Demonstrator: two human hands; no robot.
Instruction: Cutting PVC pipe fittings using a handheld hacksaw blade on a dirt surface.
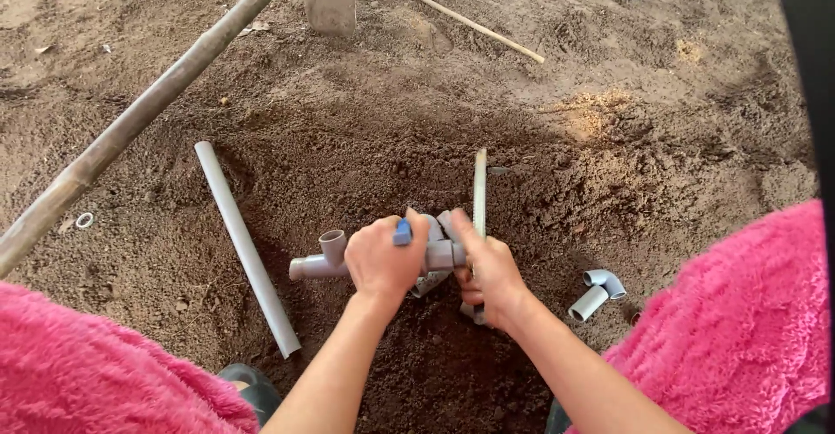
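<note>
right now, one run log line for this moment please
left hand: grips grey plastic pipe-fitting assembly, blue handle by thumb | right hand: on assembly, by thin upright pipe | long grey pipe, grey elbow on soil

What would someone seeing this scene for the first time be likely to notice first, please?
Probably the two hands at the centre: the left hand and right hand grip a grey pipe assembly above dark loose soil. Bright pink fleece fills both lower corners. A long grey pipe lies on the soil to the left, and a small elbow fitting to the right.
</note>
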